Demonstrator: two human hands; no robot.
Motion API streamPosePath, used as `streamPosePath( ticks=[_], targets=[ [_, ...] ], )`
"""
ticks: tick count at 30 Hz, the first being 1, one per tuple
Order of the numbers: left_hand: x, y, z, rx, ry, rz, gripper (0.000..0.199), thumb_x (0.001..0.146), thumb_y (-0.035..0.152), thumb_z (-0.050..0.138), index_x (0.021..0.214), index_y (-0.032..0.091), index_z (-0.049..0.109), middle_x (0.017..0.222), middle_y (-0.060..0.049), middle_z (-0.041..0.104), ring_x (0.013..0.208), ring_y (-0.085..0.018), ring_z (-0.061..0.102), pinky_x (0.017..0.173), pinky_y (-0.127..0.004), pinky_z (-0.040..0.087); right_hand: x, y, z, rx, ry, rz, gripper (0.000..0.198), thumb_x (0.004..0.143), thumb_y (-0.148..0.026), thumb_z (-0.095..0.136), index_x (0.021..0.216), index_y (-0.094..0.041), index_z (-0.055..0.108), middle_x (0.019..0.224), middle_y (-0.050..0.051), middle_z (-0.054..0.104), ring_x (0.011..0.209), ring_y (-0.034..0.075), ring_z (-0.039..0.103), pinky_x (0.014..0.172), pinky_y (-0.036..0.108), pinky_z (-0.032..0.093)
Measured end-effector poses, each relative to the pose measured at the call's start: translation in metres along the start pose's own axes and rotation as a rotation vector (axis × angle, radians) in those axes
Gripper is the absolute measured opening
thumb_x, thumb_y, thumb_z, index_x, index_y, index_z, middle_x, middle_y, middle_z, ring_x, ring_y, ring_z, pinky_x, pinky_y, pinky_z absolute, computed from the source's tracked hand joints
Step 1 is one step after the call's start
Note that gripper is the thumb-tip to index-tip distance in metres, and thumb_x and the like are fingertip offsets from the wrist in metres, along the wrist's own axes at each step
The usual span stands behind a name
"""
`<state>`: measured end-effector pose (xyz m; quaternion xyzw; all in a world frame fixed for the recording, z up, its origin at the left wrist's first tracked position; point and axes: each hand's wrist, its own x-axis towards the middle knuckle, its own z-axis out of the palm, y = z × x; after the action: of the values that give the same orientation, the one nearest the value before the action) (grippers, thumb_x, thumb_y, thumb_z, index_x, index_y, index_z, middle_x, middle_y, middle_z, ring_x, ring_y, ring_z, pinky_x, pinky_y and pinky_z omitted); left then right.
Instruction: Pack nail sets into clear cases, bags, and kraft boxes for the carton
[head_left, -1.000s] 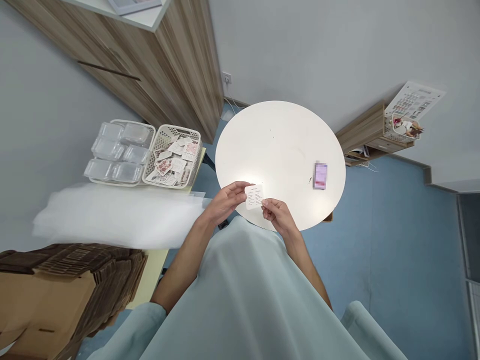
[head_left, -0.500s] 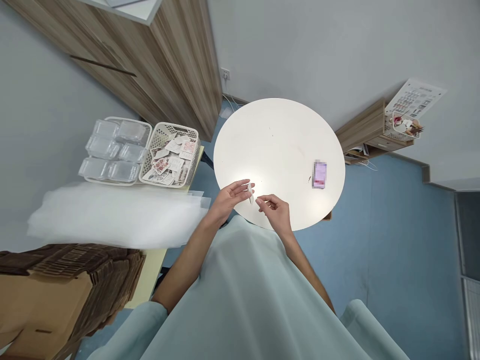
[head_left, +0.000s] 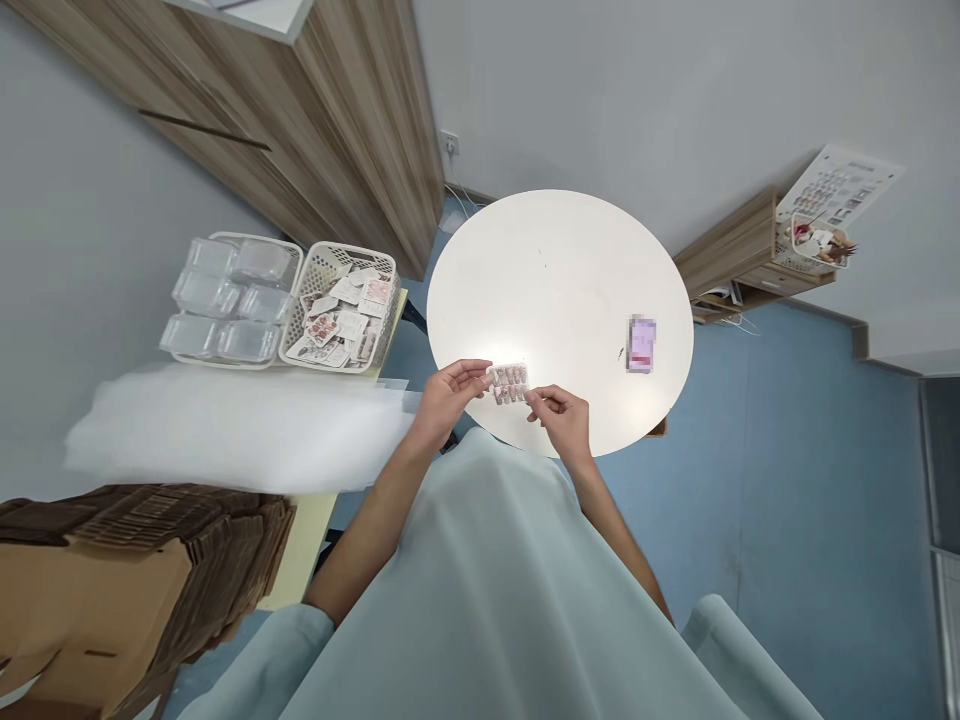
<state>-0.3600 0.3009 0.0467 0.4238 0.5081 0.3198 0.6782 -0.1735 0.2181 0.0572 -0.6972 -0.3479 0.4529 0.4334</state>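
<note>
1. The small card [head_left: 511,385] now faces up with two rows of oblong, pinkish-brown shapes; one second ago its white printed side showed, and half a second ago it stood nearly edge-on.
2. The left hand [head_left: 450,398] pinches the card's left edge between thumb and fingers. The right hand [head_left: 562,415] has its thumb and index finger closed at the lower right corner, where half a second ago they looked just apart from it.
3. The card is held above the near edge of the round table [head_left: 555,260], between the hands.
4. A blurred-out pinkish rectangle [head_left: 641,345] lies on the table's right part, well clear of both hands; nothing blocks the space between them.
5. To the left, a perforated plastic basket [head_left: 316,264] holds loose printed cards [head_left: 349,320]; beside it sit clear, glossy boxes [head_left: 204,293].
6. Nearer lie a stack of smooth, translucent sheets [head_left: 240,428] and folded brown cardboard [head_left: 97,600].
7. A wood-grain cabinet [head_left: 315,120] stands behind, over the matte blue floor [head_left: 705,460].
</note>
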Motion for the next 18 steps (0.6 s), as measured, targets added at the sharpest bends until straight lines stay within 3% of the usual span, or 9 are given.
streamPosePath(
  ticks=[3,8,14,18],
  targets=[
    [-0.001,0.001,-0.001,0.007,0.016,0.0,0.058,0.072,0.059,0.091,0.111,0.018,0.078,0.108,-0.011,0.076,0.1,-0.024,0.069,0.081,-0.034,0.055,0.003,0.002,-0.006,0.098,-0.069,0.08,0.034,0.084,-0.056,0.08,0.081,-0.022,0.077,0.066,0.001,0.069,0.062,0.018,0.065,0.058,0.03,0.046],
    [-0.002,0.007,-0.001,0.028,0.002,0.012,0.059,0.071,0.058,0.092,0.113,0.018,0.08,0.108,-0.011,0.075,0.096,-0.023,0.067,0.079,-0.034,0.055,0.005,0.006,-0.008,0.1,-0.091,0.089,0.035,0.083,-0.057,0.081,0.082,-0.022,0.076,0.058,-0.002,0.062,0.06,0.017,0.061,0.058,0.029,0.045],
    [-0.001,0.009,-0.002,0.071,-0.076,0.011,0.06,0.071,0.058,0.092,0.115,0.018,0.081,0.099,-0.009,0.074,0.091,-0.022,0.067,0.078,-0.035,0.057,0.015,0.002,-0.015,0.086,-0.091,0.058,0.043,0.079,-0.06,0.084,0.101,-0.024,0.079,0.061,-0.005,0.055,0.053,0.013,0.048,0.055,0.03,0.044],
    [-0.004,0.007,0.002,0.083,-0.111,-0.001,0.058,0.071,0.056,0.092,0.115,0.019,0.081,0.097,-0.009,0.074,0.09,-0.022,0.067,0.08,-0.036,0.057,0.018,-0.003,-0.018,0.114,-0.123,0.052,0.041,0.081,-0.062,0.082,0.091,-0.023,0.077,0.058,-0.005,0.051,0.053,0.012,0.044,0.052,0.029,0.041]
  ],
)
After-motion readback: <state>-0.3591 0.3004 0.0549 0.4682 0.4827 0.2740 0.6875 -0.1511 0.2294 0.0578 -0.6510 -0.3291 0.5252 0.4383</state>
